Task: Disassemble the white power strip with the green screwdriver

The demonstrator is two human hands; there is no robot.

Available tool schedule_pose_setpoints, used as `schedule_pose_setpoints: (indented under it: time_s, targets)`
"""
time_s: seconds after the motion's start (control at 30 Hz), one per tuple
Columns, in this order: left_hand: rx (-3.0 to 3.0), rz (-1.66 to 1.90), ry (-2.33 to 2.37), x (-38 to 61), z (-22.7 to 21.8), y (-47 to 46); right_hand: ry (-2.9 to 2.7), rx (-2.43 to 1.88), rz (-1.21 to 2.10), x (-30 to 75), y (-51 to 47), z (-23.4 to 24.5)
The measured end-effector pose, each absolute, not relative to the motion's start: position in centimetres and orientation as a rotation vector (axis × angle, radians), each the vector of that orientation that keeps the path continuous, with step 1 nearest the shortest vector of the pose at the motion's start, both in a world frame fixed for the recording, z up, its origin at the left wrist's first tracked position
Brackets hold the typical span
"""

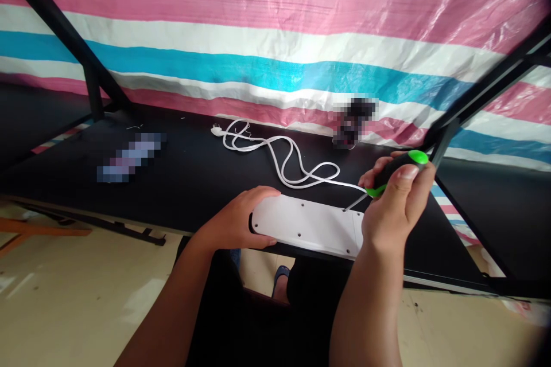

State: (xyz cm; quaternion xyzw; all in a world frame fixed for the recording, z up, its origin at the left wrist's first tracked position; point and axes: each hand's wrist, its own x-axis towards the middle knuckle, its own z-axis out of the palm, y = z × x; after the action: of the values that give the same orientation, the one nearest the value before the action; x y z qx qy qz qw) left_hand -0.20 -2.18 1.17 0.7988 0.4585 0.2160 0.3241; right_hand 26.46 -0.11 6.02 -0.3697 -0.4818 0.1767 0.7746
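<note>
A white power strip [307, 226] lies face down at the near edge of a black table [185, 175], its back showing several screw holes. My left hand [239, 221] grips its left end, fingers curled over the top. My right hand [398, 198] is closed round a black and green screwdriver [394, 175]. The screwdriver's metal tip touches the strip's far right corner. The strip's white cord [282, 157] coils away across the table to a plug at the back.
A striped pink, white and blue tarp [275, 40] hangs behind the table. Black frame bars [60, 28] slant at left and right. Two blurred objects rest on the table at left and at the back right. My legs and the floor show below.
</note>
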Motion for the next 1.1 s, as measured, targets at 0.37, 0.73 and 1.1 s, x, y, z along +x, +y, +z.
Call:
schedule_pose_setpoints:
  time_s: [0.37,0.73,1.1]
  targets:
    - [2.105,0.578,1.182,-0.2,1.0,-2.2,-0.958,-0.732,0.385,27.1,-0.1,6.7]
    - [2.093,0.528,1.211,0.0,1.5,-2.1,-0.73,-0.77,0.562,29.5,-2.0,7.8]
    - [2.079,0.513,1.228,0.1,1.4,-2.0,-0.805,-0.75,0.902,29.1,-3.3,8.7]
